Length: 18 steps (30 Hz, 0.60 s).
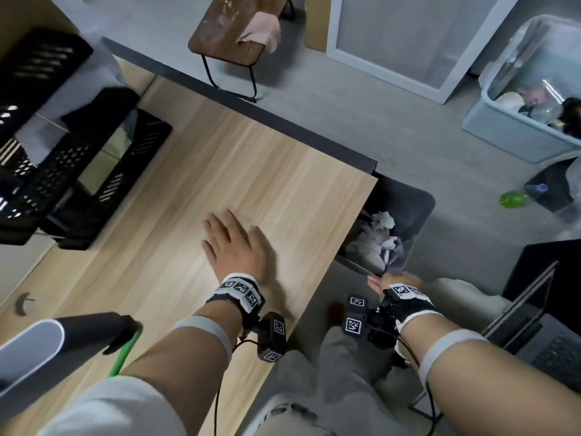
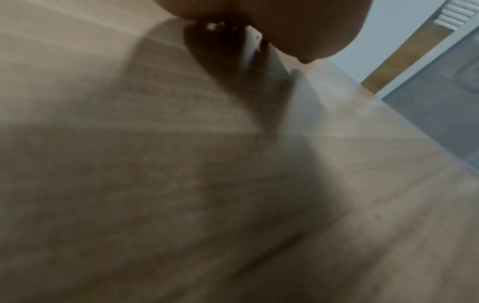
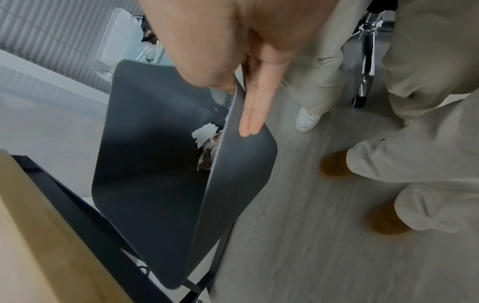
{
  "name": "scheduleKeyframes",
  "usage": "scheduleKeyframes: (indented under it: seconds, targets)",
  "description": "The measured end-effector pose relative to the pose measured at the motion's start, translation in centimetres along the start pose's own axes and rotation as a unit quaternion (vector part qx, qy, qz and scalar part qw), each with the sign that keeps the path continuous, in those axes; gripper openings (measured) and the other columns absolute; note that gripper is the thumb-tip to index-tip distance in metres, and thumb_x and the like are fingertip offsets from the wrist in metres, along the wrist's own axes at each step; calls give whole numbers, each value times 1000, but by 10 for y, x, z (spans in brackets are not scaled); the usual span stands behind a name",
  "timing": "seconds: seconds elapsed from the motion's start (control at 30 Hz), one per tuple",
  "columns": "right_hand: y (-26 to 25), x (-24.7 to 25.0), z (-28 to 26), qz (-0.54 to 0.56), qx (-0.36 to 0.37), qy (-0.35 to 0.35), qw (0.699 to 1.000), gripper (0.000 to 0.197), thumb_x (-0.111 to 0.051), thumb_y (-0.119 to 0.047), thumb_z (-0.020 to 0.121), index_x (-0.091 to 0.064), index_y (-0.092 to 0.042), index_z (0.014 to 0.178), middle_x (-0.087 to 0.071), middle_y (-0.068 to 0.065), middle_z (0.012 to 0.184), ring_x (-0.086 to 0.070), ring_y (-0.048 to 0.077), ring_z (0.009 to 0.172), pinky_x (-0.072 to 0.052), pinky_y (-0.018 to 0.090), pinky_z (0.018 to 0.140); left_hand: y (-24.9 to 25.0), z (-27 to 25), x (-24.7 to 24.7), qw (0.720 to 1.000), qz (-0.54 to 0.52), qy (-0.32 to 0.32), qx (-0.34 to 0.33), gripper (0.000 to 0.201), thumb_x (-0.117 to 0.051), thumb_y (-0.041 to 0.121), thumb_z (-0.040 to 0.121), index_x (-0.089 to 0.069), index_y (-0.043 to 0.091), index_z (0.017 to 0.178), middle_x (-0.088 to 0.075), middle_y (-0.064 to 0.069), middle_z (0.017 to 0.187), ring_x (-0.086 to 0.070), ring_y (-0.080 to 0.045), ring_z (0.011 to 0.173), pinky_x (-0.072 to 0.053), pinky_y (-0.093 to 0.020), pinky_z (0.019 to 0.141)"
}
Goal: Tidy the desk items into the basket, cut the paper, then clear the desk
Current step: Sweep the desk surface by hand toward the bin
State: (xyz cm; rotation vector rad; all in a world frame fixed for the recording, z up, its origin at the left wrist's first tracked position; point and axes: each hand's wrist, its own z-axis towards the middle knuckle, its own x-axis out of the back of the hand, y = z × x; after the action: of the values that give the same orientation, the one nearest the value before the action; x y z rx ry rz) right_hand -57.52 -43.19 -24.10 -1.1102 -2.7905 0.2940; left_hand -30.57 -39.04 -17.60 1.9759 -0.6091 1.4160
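My left hand [image 1: 231, 237] lies flat and open on the bare wooden desk [image 1: 251, 158], fingers spread, holding nothing. The left wrist view shows only the palm [image 2: 285, 24] over the desktop [image 2: 181, 164]. My right hand [image 1: 386, 281] is below the desk's right edge at a dark grey bin [image 1: 418, 202]. It pinches the bin's [image 3: 155, 153] near wall, thumb inside and straight fingers [image 3: 252, 114] outside. Crumpled white paper [image 1: 382, 231] [image 3: 206, 133] lies in the bin. Black slotted baskets [image 1: 103, 180] stand at the desk's left.
A laptop [image 1: 534, 335] sits at the right, and a light blue tub [image 1: 515, 121] with a green bottle [image 1: 512, 199] near it is on the floor. A small wooden table [image 1: 232, 33] stands beyond the desk. A chair armrest [image 1: 47, 347] is at my lower left.
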Motion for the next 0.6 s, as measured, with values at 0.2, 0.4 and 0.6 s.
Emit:
scheduleKeyframes:
  seconds: [0.2,0.4,0.6]
  targets:
    - [-5,3,2,40,-3,-9,999,40,-11,-8,103,-42,1,127,-25,28,155,-23,44,145,-15,49,120,55,-33,-19,990,-28,-29,-137,76,-15,53,97,3,8,156,10,-10,165,14,-21,153,3,-41,125]
    - [-16,6,0,-38,24,-12,999,43,-17,-10,104,-31,2,143,-27,31,153,-29,45,141,-28,49,114,113,-53,-41,939,-48,-104,-325,68,-18,47,101,-1,15,158,7,-4,166,15,-19,153,5,-41,124]
    - [-21,12,13,16,18,16,1000,38,-20,1,102,-43,4,132,-36,39,143,-51,54,116,-38,52,101,134,-49,-40,871,-204,-242,-375,54,-32,23,104,-19,31,156,-26,4,162,-11,-18,153,-14,-38,125]
